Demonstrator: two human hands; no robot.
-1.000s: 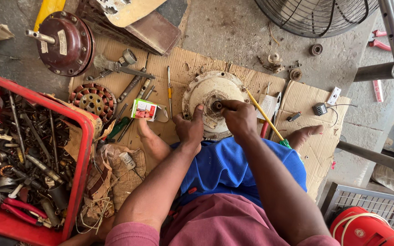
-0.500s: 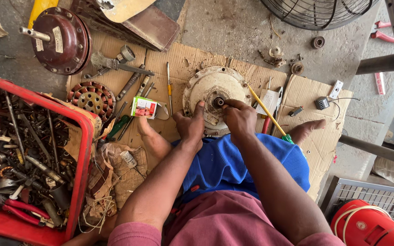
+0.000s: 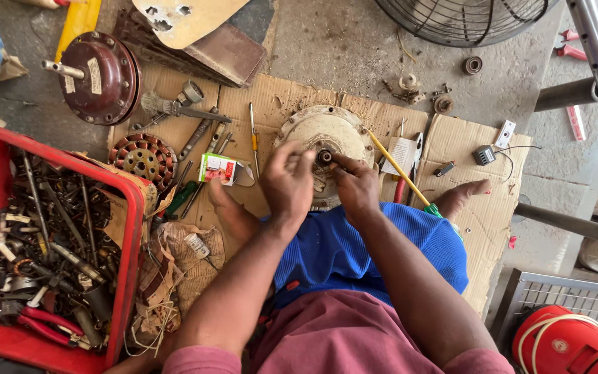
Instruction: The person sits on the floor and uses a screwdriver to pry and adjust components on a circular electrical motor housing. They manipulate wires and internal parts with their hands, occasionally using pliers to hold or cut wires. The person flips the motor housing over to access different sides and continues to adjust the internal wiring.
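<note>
cream round motor housing [image 3: 327, 131], dusty, dark hub pinched by left hand [image 3: 286, 181] and right hand [image 3: 354, 185]

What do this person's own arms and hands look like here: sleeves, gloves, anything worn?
Both forearms are bare, with short dusty-pink sleeves ending near the upper arm at the frame's bottom edge. The left hand and right hand wear no gloves, and no watch, ring or wristband shows. No cables or markings are visible.

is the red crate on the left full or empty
Full. The red crate is heaped with dark metal tools, rods and red-handled pliers across nearly its whole floor.
</note>
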